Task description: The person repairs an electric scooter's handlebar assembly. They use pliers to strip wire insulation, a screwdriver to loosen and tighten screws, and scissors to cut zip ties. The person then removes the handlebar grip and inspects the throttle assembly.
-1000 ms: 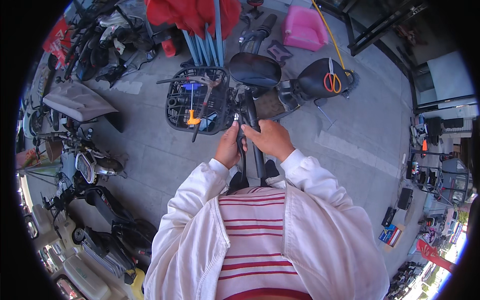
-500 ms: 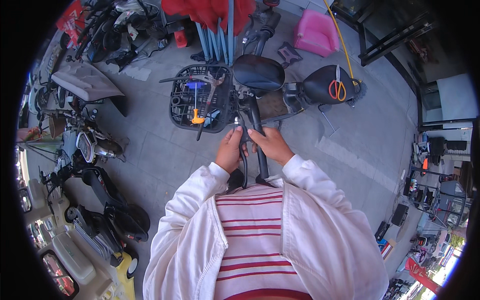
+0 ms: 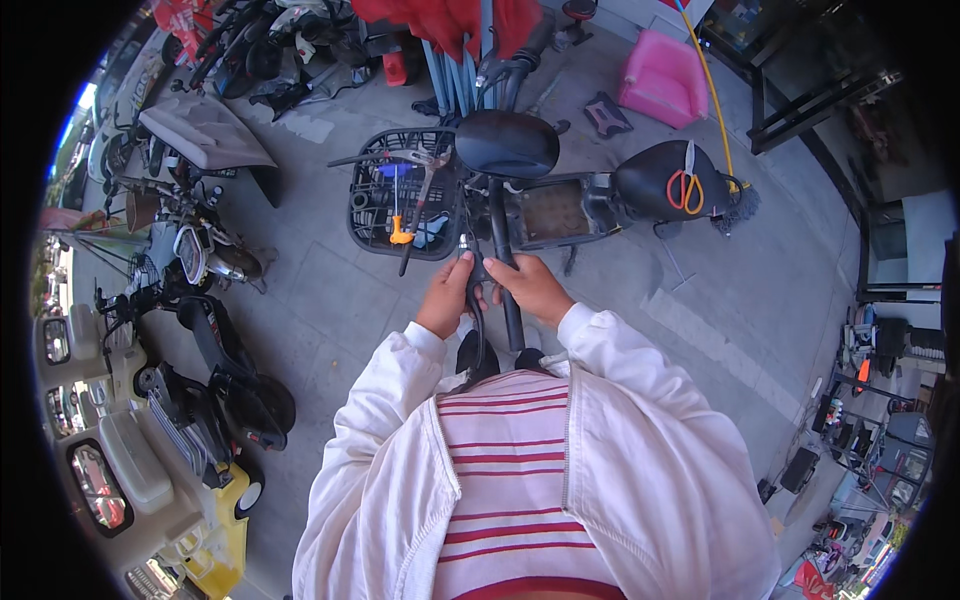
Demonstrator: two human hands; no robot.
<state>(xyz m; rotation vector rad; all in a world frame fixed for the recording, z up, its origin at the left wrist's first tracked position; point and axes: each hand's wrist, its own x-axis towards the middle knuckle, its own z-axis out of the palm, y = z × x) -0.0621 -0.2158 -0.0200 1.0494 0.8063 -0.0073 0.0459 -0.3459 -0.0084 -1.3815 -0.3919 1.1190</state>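
My left hand point(image 3: 446, 298) is closed round the pivot end of a black brake lever point(image 3: 477, 335), its thumb beside a small silver fitting point(image 3: 463, 242). Opposite it, my right hand point(image 3: 536, 291) also pinches at the lever's mount, thumb on top, fingers partly hidden beside the black handlebar grip point(image 3: 512, 322). The lever and grip belong to an electric scooter standing in front of me. Its black front basket point(image 3: 352, 210) holds long-handled pliers with rusty jaws point(image 3: 430, 180) and an orange-handled tool point(image 3: 399, 228). Orange-handled scissors point(image 3: 687, 184) rest on the black seat point(image 3: 640, 178).
A rounded black mirror point(image 3: 507, 144) rises beyond the handlebar. Behind the scooter stand a pink armchair point(image 3: 660, 85) and a yellow-handled mop point(image 3: 722, 130). Parked scooters point(image 3: 225, 360) line the left side. Folded red canopies point(image 3: 450, 22) on pale poles stand at the back.
The view has shifted, and the handlebar and mirror have swung slightly left against the scooter body, showing more of the footboard. Both hands keep hold at the brake lever.
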